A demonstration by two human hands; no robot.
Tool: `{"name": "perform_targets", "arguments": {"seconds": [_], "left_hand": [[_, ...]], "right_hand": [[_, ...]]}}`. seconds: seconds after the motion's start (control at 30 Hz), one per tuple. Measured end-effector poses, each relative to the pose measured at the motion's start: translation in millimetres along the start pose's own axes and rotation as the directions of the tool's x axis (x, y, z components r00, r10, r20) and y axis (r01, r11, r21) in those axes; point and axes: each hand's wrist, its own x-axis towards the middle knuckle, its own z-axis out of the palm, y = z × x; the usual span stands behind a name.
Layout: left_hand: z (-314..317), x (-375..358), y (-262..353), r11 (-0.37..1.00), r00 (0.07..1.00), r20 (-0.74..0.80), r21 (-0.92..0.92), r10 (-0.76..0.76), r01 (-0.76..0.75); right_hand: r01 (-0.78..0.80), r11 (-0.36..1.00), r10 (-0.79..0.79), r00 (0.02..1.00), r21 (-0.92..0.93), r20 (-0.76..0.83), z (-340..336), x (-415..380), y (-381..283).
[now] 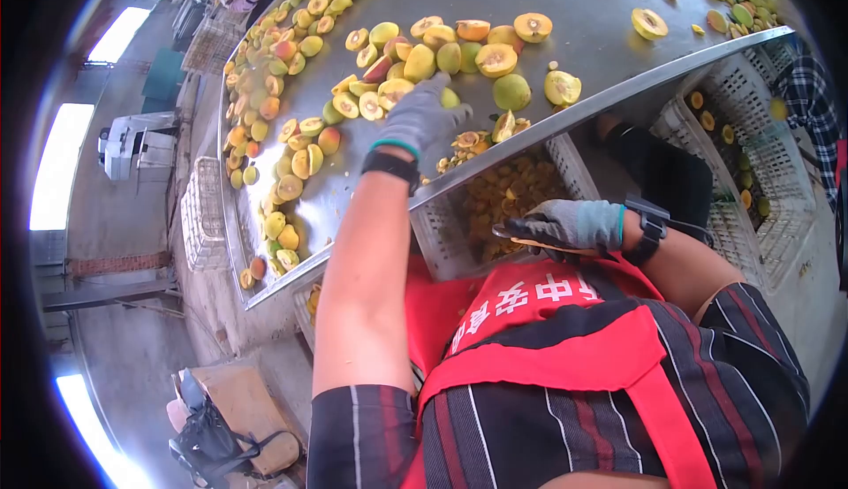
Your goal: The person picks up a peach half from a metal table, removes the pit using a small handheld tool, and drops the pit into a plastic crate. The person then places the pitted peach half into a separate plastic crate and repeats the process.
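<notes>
My left hand (422,122), in a grey glove with a teal cuff, reaches over the metal table with its fingers apart. A small green peach (449,98) lies between its fingers and thumb, and halved yellow peaches (395,93) lie just beyond the fingertips. Close to my apron, over a crate of fruit pieces, my right hand (565,224) is closed around a dark, flat object with a tan edge (530,240); I cannot tell what it is. Cut fruit scraps (471,142) are heaped at the table's near edge, beside a broken-open peach half (563,88).
More peaches line the left side of the metal table (601,25). Below its edge stand a crate of fruit pieces (517,190) and white plastic crates (742,162) with fruit. At right is a person's checked sleeve (808,91). A black bag (216,436) lies at lower left.
</notes>
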Motion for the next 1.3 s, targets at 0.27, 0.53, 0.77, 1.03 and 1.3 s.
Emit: {"name": "perform_targets", "arguments": {"seconds": [0.27,0.53,0.77,1.03,1.3], "left_hand": [[-19.0,-45.8,4.3,0.629,0.962,0.264,-0.737,-0.067,0.246],[-6.0,-136.1,43.2,-0.459,0.994,-0.066,-0.883,-0.091,-0.100],[6.4,-146.9,50.9,-0.146,0.937,-0.238,-0.949,-0.256,-0.281],[4.2,-153.2,52.1,-0.059,0.908,-0.251,-0.956,-0.334,-0.286],[9.7,-155.1,62.5,-0.120,0.878,-0.272,-0.932,-0.395,-0.342]], "right_hand": [[0.131,0.937,-0.086,0.985,0.323,-0.149,-4.8,-19.5,-9.7],[0.461,0.887,-0.419,0.819,0.014,-0.393,22.2,11.9,-61.6],[0.408,0.895,-0.443,0.769,-0.180,-0.460,29.7,14.2,-64.6],[0.382,0.743,-0.630,0.678,-0.551,-0.380,39.8,10.4,-66.4],[0.423,0.901,-0.433,0.849,-0.101,-0.302,53.2,11.2,-65.5]]}}
